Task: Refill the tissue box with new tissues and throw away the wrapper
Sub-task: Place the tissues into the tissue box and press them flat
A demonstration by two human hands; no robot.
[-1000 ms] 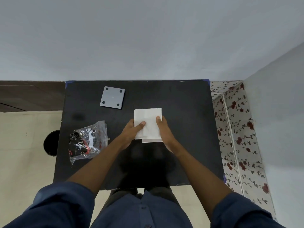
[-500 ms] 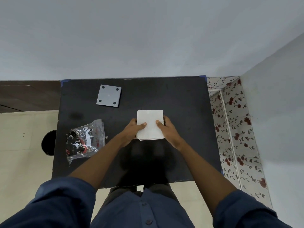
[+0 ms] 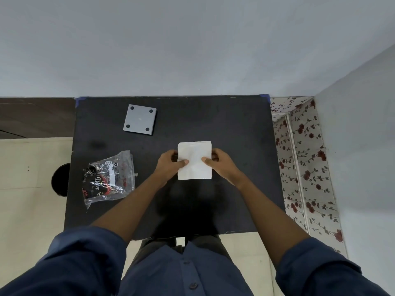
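Note:
A white stack of tissues [image 3: 195, 154] sits over the middle of the black table [image 3: 235, 129]. My left hand [image 3: 170, 162] grips its left edge and my right hand [image 3: 221, 162] grips its right edge, thumbs on top. Whether something lies under the stack is hidden. A crumpled clear wrapper [image 3: 108, 178] with black and red print lies on the table to the left. A grey square plate [image 3: 140, 122] with four round feet lies at the far left of the table.
A round black object [image 3: 61, 180] stands on the floor beside the table's left edge. White walls rise behind and to the right. A floral-patterned surface [image 3: 303, 167] runs along the table's right side.
Both hands have closed in on the tissue stack's sides and squared it up; the offset lower layers now line up with the top. The wrapper and grey plate stay put.

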